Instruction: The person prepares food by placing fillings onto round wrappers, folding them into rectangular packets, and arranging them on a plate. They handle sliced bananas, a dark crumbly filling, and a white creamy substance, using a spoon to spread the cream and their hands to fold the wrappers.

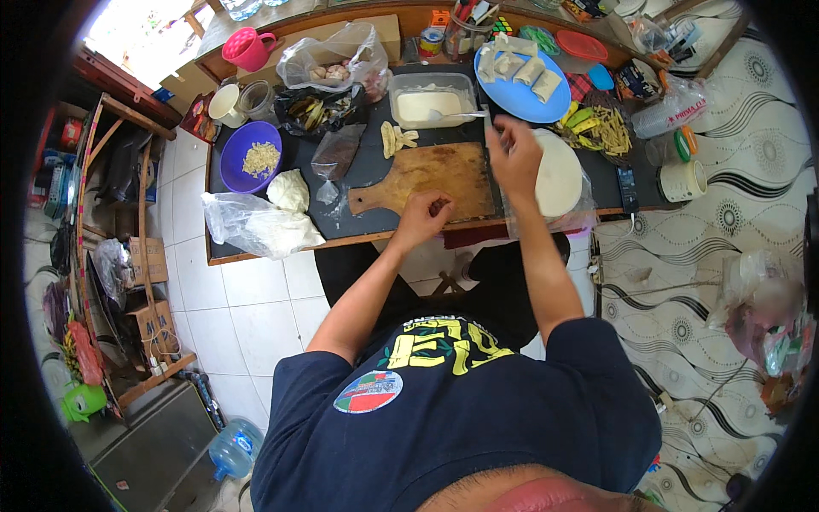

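Observation:
My left hand (421, 218) is over the near edge of a wooden cutting board (444, 175), its fingers curled in and nothing visible in them. My right hand (517, 162), slightly blurred, is raised between the board and a stack of round white wrappers (558, 175) on plastic. Its fingers look apart, and I see nothing held. Beyond it, a fork-like metal utensil (461, 114) rests across a clear tub of pale batter (424, 107). Folded, wrapped rolls (509, 65) lie on a blue plate (536, 102). Banana slices (397, 139) sit behind the board.
Left on the dark table are a purple bowl (235, 166) of chopped pieces, white dough (288, 191), a plastic bag (256, 226) and a brown-filled bag (338, 154). Bananas and cut strips (601, 128) lie right, near a phone (627, 189) and a jar (682, 181).

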Demonstrator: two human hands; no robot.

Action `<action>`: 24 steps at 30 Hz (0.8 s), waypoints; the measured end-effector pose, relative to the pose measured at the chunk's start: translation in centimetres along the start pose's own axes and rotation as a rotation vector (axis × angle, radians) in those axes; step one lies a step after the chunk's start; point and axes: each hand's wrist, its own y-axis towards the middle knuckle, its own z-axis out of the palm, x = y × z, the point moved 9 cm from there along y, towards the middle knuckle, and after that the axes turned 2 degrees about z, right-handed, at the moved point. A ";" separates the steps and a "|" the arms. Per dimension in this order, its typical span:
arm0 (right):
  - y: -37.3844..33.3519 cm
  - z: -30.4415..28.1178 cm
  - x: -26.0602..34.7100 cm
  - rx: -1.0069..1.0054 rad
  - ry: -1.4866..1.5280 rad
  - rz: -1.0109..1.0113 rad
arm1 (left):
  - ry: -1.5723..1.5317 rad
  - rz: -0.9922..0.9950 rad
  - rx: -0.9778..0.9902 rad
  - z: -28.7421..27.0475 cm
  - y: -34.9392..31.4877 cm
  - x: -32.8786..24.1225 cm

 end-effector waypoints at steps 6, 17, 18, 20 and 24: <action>-14.0 0.3 -6.6 0.139 0.181 0.320 | 0.174 -0.002 0.010 0.4 0.4 0.2; -0.1 -4.5 -2.8 -0.046 -0.006 0.184 | 0.049 -0.083 0.026 0.3 0.3 0.6; 2.7 -3.5 -2.0 -0.041 -0.008 0.143 | 0.050 -0.079 0.033 0.2 0.4 0.8; 8.2 -0.4 -4.1 -0.070 -0.161 0.094 | 0.037 -0.051 0.042 0.2 0.7 0.8; 13.4 4.9 -5.1 0.108 -0.342 0.293 | 0.048 0.006 -0.008 0.1 0.7 0.0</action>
